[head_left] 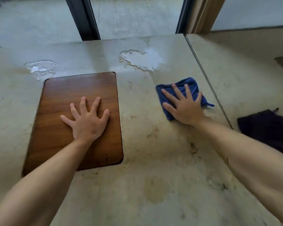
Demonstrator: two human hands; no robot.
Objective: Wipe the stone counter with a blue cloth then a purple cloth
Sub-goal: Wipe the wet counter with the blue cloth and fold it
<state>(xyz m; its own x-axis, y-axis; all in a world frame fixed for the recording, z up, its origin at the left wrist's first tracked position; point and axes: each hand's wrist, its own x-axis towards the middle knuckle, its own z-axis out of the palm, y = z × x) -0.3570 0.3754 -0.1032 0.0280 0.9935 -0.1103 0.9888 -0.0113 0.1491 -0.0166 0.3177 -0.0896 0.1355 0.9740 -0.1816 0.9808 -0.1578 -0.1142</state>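
Observation:
The beige stone counter (147,154) fills the view. My right hand (184,106) lies flat, fingers spread, pressing on the folded blue cloth (189,84) at the counter's right side. My left hand (87,119) rests flat with spread fingers on a brown wooden board (64,144) set into the counter at the left. The dark purple cloth (268,129) lies crumpled at the far right, beyond a seam in the stone, untouched. Two water puddles sit on the counter: one (139,60) just beyond the blue cloth, one (39,67) behind the board.
A seam (207,82) runs diagonally between the main slab and the right slab. Dark window frames (83,18) and glass stand along the counter's far edge. Brownish stains mark the stone near me.

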